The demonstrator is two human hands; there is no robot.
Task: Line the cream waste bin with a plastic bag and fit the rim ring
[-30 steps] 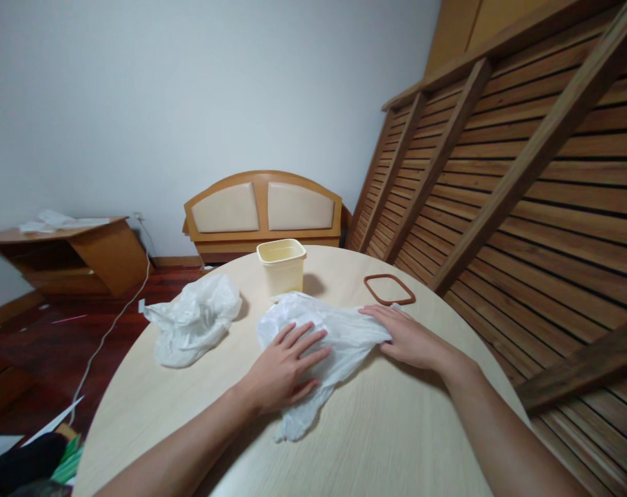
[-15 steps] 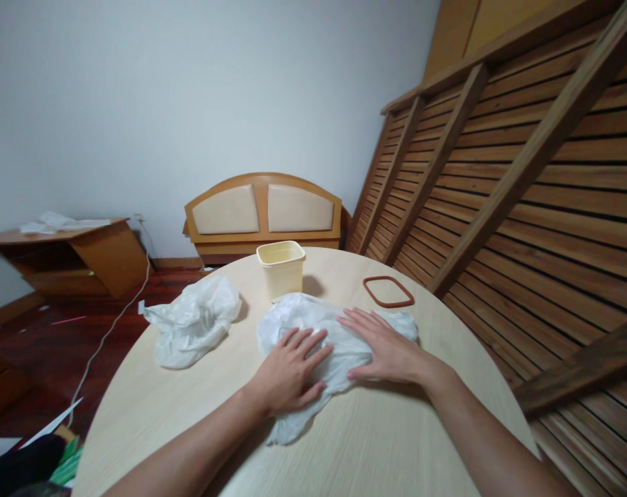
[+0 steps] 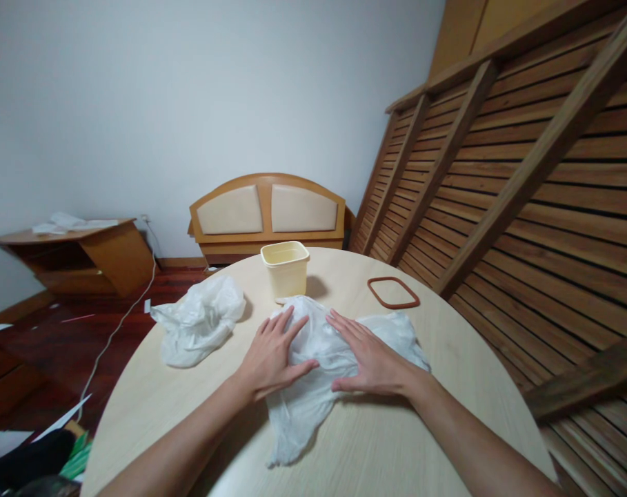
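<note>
A crumpled white plastic bag (image 3: 305,407) lies spread over the middle of the table, with a corner reaching toward me. My left hand (image 3: 274,355) rests at its left side, fingers spread and thumb pointing inward. On the bag's right part lies my right hand (image 3: 367,355), also with fingers stretched out. Neither hand grips the plastic. Just behind the bag stands a pale yellow square bin (image 3: 285,273), upright and without a lid. To the right is a brown rounded-square ring (image 3: 393,293), flat on the tabletop.
A second crumpled white bag (image 3: 202,321) sits on the left of the round table (image 3: 152,407). Beyond the table are a wooden headboard (image 3: 266,207) and a low cabinet (image 3: 85,259). Wooden slatted panels (image 3: 499,186) lean along the right side.
My left hand has slid left and away from me, to the bag's edge. My right hand has shifted slightly left. The bag's near corner now reaches closer to me, and the view has turned slightly.
</note>
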